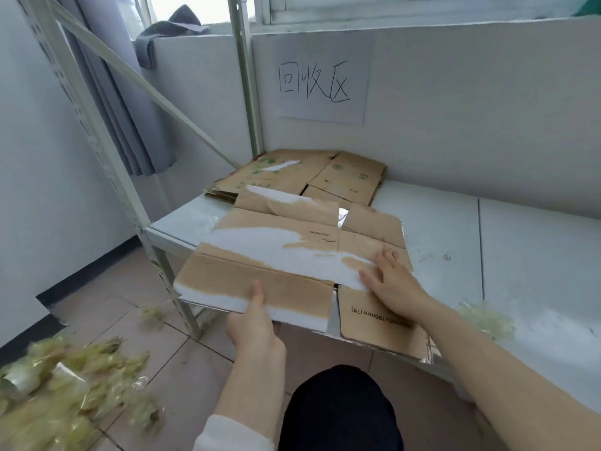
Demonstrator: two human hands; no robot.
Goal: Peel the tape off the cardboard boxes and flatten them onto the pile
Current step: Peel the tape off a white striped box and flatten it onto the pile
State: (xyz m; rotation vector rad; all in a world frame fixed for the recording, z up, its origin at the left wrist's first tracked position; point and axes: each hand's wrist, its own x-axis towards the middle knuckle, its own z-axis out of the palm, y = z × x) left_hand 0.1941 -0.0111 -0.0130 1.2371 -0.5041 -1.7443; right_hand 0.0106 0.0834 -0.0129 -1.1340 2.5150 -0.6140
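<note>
While crumpled tape [65,379] litters the floor at far left, the left hand [253,333] pinches the near edge of the flattened box [276,222], thumb on top. The box lies on the counter [520,242], just in front of the pile [351,177]. The right hand [393,284] presses it with straight fingers.

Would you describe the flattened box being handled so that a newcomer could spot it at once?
Find the white shelf below the handwritten sign. The flattened box overhangs its front edge, nearer than the pile in the back corner. Unlike the green-printed pile, it has broad white torn patches and black print.
</note>
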